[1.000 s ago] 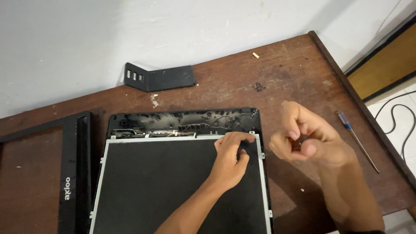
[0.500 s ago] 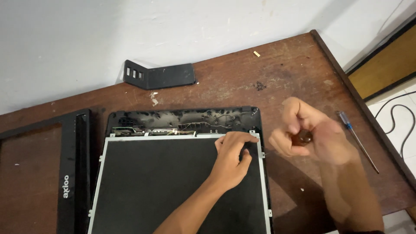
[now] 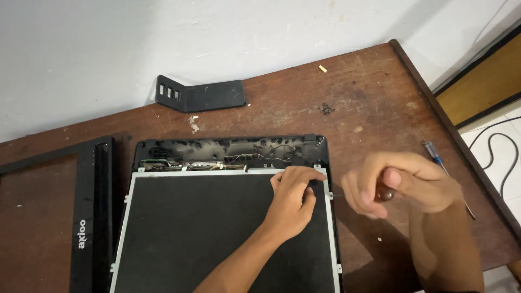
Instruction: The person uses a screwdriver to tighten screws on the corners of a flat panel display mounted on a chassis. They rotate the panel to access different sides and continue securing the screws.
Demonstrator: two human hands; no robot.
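Dark screen panel (image 3: 206, 233), left hand (image 3: 293, 203) at right edge, right hand (image 3: 399, 184) gripping screwdriver (image 3: 384, 192)

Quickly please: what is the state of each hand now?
Left hand: open, fingers resting on the screen panel at its upper right corner.
Right hand: closed around a dark-handled screwdriver.

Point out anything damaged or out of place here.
The screen panel lies bare, its black bezel frame set off to the left. Loose wires show in the open back cover. Small debris bits dot the wooden table.
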